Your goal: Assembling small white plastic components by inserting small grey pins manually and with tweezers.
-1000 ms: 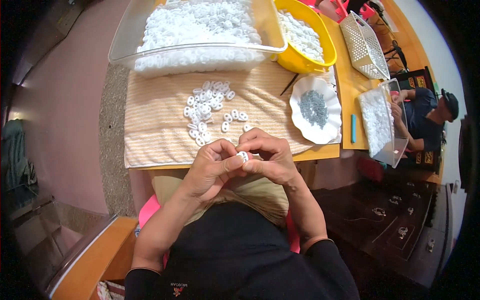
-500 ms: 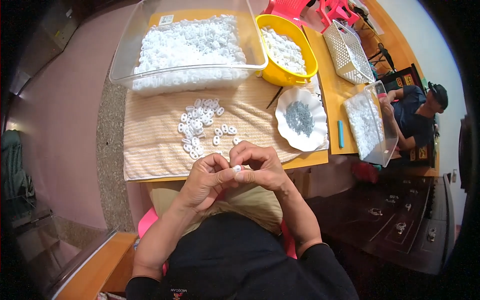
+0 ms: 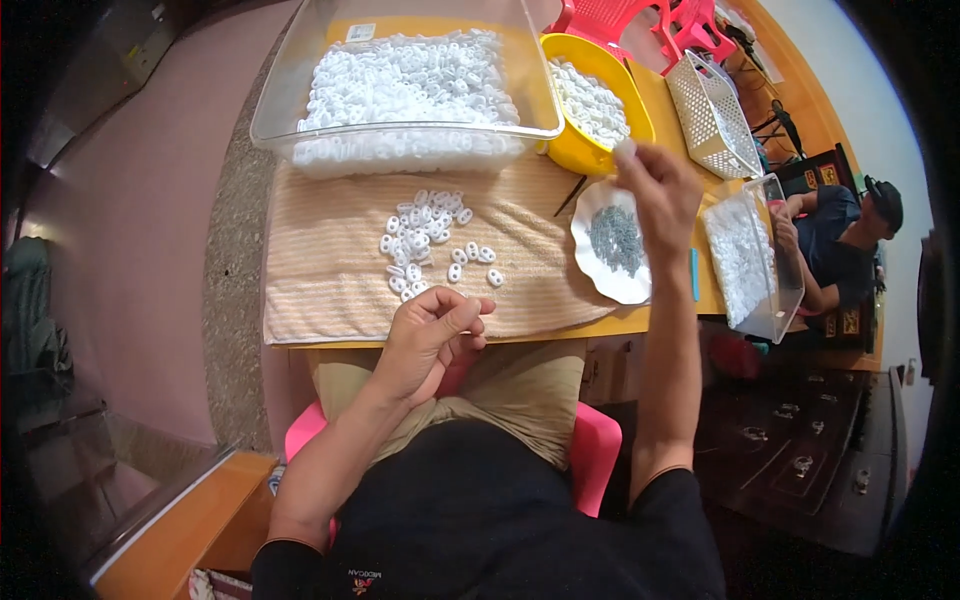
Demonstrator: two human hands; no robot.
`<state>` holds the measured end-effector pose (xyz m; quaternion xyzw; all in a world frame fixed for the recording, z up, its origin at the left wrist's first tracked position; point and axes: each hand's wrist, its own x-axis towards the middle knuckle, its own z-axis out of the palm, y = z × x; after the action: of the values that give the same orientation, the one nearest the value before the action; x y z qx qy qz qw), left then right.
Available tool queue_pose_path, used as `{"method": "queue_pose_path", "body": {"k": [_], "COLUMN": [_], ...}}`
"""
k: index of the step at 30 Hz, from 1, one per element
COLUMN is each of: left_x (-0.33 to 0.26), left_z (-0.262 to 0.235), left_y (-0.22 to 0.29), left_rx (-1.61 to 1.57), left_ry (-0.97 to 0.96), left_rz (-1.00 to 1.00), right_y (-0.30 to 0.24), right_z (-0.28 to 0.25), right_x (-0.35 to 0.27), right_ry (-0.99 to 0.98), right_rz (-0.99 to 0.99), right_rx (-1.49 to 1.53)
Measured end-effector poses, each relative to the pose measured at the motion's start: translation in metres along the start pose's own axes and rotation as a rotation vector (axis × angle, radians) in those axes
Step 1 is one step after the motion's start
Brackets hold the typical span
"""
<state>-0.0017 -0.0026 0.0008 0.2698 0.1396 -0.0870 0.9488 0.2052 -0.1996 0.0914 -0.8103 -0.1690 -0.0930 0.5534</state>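
Note:
My right hand (image 3: 662,195) is raised over the near rim of the yellow bucket (image 3: 640,125), its thumb and fingers pinched around what looks like a small white two-holed plastic piece (image 3: 625,151), slightly blurred. Inside the bucket lie many white pieces (image 3: 588,100). Close to the table's front edge, my left hand (image 3: 428,340) has thumb and forefinger pressed together; whatever is between them cannot be made out. Just beyond it, a loose pile of white two-holed pieces (image 3: 420,228) lies on the striped towel (image 3: 330,240), with several single ones to its right.
A clear bin (image 3: 410,140) of white pieces stands at the back. Small grey parts (image 3: 615,240) fill a scalloped white dish (image 3: 625,288) under my right forearm. Rightward are a teal stick-like tool (image 3: 694,272), a white basket (image 3: 712,120), another clear bin (image 3: 768,310) and a seated person (image 3: 840,240).
My hands, together on a white piece before, have parted. The right one has gone up and right to the bucket; the left stays near the table edge. The view has shifted slightly.

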Motion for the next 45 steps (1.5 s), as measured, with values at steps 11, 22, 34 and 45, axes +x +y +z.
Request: {"method": "queue_pose_path", "body": {"k": [11,22,34,45], "left_x": [0.001,0.003,0.003,0.005], "left_z": [-0.009,-0.011,-0.018,-0.026], "left_y": [0.008,0.015,0.038,0.043], "left_rx": [0.027,0.059,0.023,0.010], "left_ry": [0.179,0.270,0.389,0.405], "left_rz": [0.144,0.216,0.422,0.455], "right_y": [0.006,0.014,0.003,-0.010], "right_z": [0.043,0.066,0.070,0.121], "right_x": [-0.069,-0.104,-0.103,-0.103], "right_ry": [-0.528,-0.633,-0.702,-0.692], "right_rz": [-0.093,-0.119,-0.194,-0.356], "right_rx": [-0.231,-0.501,-0.538,-0.542]}}
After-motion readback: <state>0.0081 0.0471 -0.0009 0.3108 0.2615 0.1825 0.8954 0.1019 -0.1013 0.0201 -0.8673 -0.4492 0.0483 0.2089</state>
